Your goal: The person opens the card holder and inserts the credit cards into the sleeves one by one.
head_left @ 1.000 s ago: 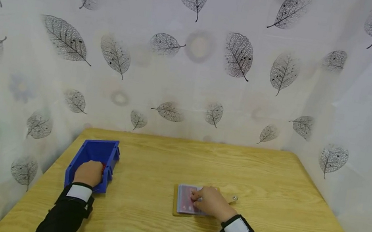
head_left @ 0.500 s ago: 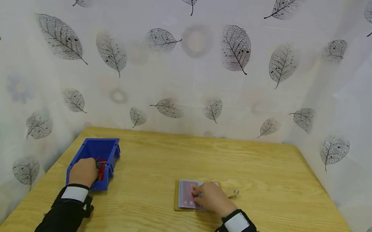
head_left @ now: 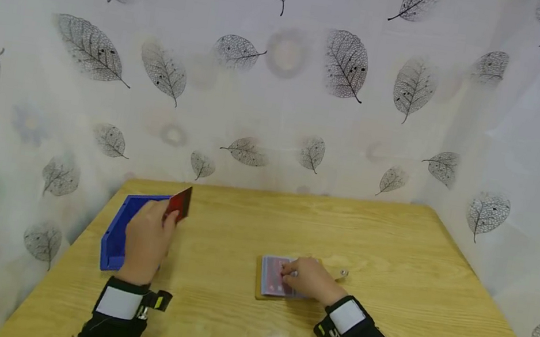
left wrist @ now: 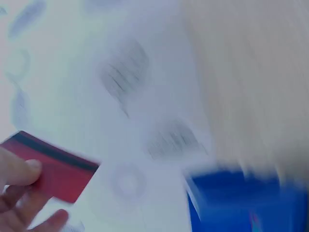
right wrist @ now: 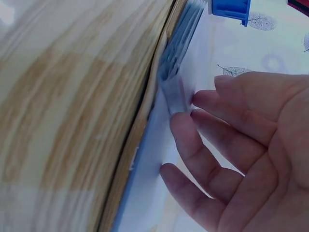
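In the head view my left hand (head_left: 146,240) pinches a red card (head_left: 180,203) with a dark stripe, raised beside the blue bin (head_left: 114,238). The left wrist view shows the thumb on the face of that card (left wrist: 65,176). My right hand (head_left: 312,279) rests on an opened card holder with clear plastic sleeves (head_left: 271,278) and a tan cover (head_left: 258,277). Seen from the right wrist, several fingertips touch the sleeve pages (right wrist: 186,48), with the thumb apart from them. A reddish card shows through the top sleeve in the head view.
The snap strap (head_left: 342,274) of the card holder sticks out to its right. Everything stands on a wooden table (head_left: 230,226). A leaf-patterned curtain (head_left: 277,117) surrounds the table's back and sides.
My left hand has come up out of the blue bin and moved right, now with a red card in it. The right hand stays on the card holder. The head view has shifted slightly.
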`<state>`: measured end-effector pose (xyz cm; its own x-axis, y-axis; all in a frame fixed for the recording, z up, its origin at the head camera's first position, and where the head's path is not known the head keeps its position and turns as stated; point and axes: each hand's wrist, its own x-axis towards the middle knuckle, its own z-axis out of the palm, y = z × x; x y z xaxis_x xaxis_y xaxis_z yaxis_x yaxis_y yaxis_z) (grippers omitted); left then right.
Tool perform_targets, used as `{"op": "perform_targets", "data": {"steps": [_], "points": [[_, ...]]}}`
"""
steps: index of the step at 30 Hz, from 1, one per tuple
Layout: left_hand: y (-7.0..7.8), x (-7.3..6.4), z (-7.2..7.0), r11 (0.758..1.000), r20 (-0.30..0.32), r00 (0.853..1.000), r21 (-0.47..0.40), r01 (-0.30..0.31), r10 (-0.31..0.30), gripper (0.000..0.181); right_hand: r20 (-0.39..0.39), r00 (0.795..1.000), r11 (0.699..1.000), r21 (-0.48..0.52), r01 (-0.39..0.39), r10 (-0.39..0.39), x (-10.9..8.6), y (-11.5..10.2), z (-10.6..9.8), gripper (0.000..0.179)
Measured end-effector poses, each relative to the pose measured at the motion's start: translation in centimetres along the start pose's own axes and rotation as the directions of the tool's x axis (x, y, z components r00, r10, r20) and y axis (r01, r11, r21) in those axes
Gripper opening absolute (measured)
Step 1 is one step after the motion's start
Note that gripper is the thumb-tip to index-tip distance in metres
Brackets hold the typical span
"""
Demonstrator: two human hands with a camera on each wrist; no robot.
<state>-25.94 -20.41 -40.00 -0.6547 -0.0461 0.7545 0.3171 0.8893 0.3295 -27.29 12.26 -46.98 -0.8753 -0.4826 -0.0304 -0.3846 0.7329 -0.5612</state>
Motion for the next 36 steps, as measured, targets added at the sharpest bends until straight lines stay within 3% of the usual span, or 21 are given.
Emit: {"op": "perform_targets", "data": {"steps": [3, 5, 9, 12, 14, 16, 19, 22, 24, 27, 32, 33, 36], "points": [[2.4, -0.5, 1.1, 0.988, 0.100, 0.994, -0.148, 0.054, -0.039, 0.016, 0.010, 1.000, 1.000, 0.005, 0.000, 0.000, 0.1, 0.2, -0.1, 0.021], [3.7, -1.1, 1.8, 0.966, 0.173, 0.981, -0.228, 0.125, -0.086, 0.017, 0.019, 1.000, 1.000, 0.012, 0.015, -0.015, 0.1, 0.2, -0.1, 0.023], [5.7, -2.2, 3.4, 0.927, 0.269, 0.955, -0.311, 0.210, -0.126, 0.018, 0.014, 0.999, 0.998, 0.043, 0.034, -0.035, 0.0, 0.0, 0.0, 0.027], [7.0, -2.8, 4.5, 0.902, 0.345, 0.932, -0.359, 0.238, -0.109, 0.015, -0.067, 0.997, 0.993, 0.107, 0.055, -0.048, -0.2, -0.4, 0.2, 0.029], [7.8, -3.4, 5.3, 0.876, 0.405, 0.909, -0.396, 0.274, -0.102, 0.013, -0.143, 0.989, 0.978, 0.197, 0.074, -0.046, -0.3, -0.7, 0.2, 0.030], [8.5, -3.8, 6.1, 0.842, 0.472, 0.877, -0.432, 0.322, -0.093, 0.011, -0.210, 0.978, 0.938, 0.334, 0.091, -0.020, -0.5, -1.1, 0.2, 0.031], [9.5, -4.5, 7.2, 0.788, 0.548, 0.832, -0.475, 0.392, -0.083, 0.011, -0.245, 0.968, 0.827, 0.555, 0.095, 0.054, -0.7, -1.5, 0.1, 0.032], [10.2, -5.0, 8.1, 0.763, 0.583, 0.808, -0.484, 0.428, -0.084, 0.012, -0.247, 0.962, 0.734, 0.673, 0.085, 0.114, -0.8, -1.6, -0.2, 0.028], [10.4, -5.3, 8.6, 0.768, 0.585, 0.805, -0.470, 0.436, -0.098, 0.011, -0.237, 0.963, 0.713, 0.697, 0.074, 0.132, -0.8, -1.6, -0.3, 0.025], [10.6, -5.5, 9.2, 0.792, 0.583, 0.805, -0.438, 0.425, -0.109, 0.011, -0.227, 0.961, 0.724, 0.689, 0.041, 0.161, -0.8, -1.4, -0.5, 0.021], [10.5, -5.8, 9.8, 0.871, 0.599, 0.800, -0.374, 0.317, -0.034, 0.022, -0.237, 0.935, 0.744, 0.667, -0.040, 0.263, -0.4, -0.6, -0.9, 0.017], [10.4, -5.9, 10.0, 0.887, 0.608, 0.794, -0.357, 0.291, -0.016, 0.025, -0.243, 0.924, 0.739, 0.671, -0.059, 0.294, -0.3, -0.3, -1.0, 0.016], [10.1, -6.4, 10.5, 0.934, 0.658, 0.753, -0.280, 0.223, 0.018, 0.042, -0.257, 0.889, 0.725, 0.679, -0.113, 0.379, -0.2, 0.5, -1.1, 0.014]]}}
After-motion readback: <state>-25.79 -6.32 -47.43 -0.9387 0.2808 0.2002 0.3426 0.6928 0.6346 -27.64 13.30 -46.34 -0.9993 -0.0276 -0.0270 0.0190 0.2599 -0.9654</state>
